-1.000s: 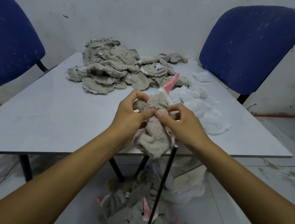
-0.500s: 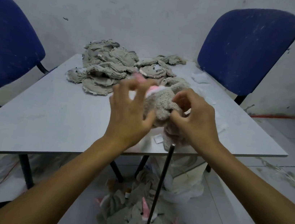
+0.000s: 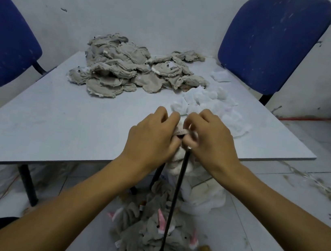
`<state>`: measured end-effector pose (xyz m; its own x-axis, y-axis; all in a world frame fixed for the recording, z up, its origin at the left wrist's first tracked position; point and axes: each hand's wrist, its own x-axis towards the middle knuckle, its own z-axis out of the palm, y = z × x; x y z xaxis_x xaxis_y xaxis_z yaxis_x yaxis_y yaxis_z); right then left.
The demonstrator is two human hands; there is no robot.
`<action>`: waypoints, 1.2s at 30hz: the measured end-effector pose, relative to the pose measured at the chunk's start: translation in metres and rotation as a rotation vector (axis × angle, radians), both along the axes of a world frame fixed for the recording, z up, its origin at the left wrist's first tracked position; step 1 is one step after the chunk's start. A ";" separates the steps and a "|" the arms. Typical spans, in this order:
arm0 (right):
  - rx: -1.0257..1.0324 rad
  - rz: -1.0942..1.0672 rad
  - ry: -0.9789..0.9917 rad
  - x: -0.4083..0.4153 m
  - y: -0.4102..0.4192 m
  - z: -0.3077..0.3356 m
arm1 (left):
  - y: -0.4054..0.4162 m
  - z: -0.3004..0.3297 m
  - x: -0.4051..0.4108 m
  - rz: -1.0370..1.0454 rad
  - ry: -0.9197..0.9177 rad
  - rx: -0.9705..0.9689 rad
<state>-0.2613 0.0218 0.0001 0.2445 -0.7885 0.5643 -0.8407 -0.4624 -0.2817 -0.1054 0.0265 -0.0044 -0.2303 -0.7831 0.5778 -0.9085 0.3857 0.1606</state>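
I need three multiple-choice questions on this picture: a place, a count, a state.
1. Where lies the heap of grey plush pieces? A. far part of the table B. in a box C. on a shelf
2. How many blue chairs stand by the table? A. one B. two C. four
3. The left hand and right hand: A. lie flat B. hold a plush piece at the black rod top C. hang empty
1 A, it rests on the tabletop's far end; 2 B, one each side; 3 B, both curl round fabric.
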 end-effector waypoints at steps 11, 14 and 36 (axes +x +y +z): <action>-0.632 0.353 -0.079 -0.025 0.040 0.012 | 0.030 0.008 0.005 -0.365 0.077 -0.540; -0.657 0.411 -0.030 -0.026 0.044 0.002 | 0.033 -0.003 0.011 -0.365 0.033 -0.575; -0.117 0.467 -0.266 -0.045 0.036 0.002 | 0.039 0.015 0.038 -0.663 0.553 0.264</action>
<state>-0.3066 0.0577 0.0023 0.3903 -0.5587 0.7318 -0.4459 -0.8101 -0.3807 -0.0673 0.0656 0.0105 -0.4240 -0.7115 0.5604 -0.2794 0.6913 0.6663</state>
